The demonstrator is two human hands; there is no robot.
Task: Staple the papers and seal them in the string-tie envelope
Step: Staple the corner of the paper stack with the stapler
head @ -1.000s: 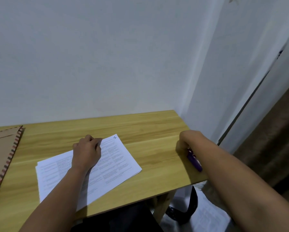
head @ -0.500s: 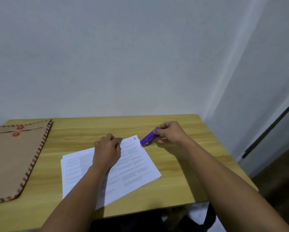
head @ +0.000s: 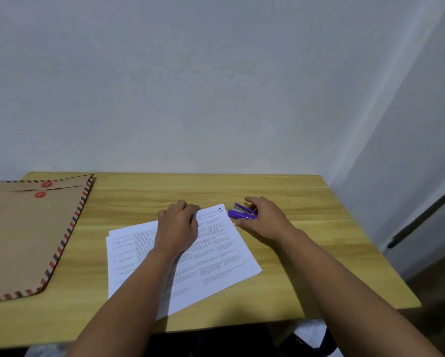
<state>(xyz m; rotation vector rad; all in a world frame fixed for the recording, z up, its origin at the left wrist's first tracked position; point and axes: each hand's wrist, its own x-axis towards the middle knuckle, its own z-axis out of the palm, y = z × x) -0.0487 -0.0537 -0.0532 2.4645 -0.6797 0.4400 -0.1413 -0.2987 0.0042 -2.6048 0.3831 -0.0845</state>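
Observation:
A stack of white printed papers [head: 216, 256] lies on the wooden table [head: 306, 253], its top sheet marked "1" at the far right corner. My left hand [head: 178, 228] presses down on the papers' far edge with curled fingers. My right hand [head: 266, 220] holds a small purple stapler [head: 242, 214] between thumb and fingers, just right of that marked corner and low over the table. The stapler's metal jaw points toward the papers. A brown string-tie envelope [head: 28, 235] with two red buttons and a striped border lies flat at the left.
The table stands against a white wall [head: 216, 86], in a corner on the right. Its right and near edges drop to the floor. Bare wood shows behind the papers and to the right of my right hand.
My right hand picked up the stapler at the table's right edge and carried it left to the papers' marked corner. The view swung left, showing more of the envelope. My left hand stayed put.

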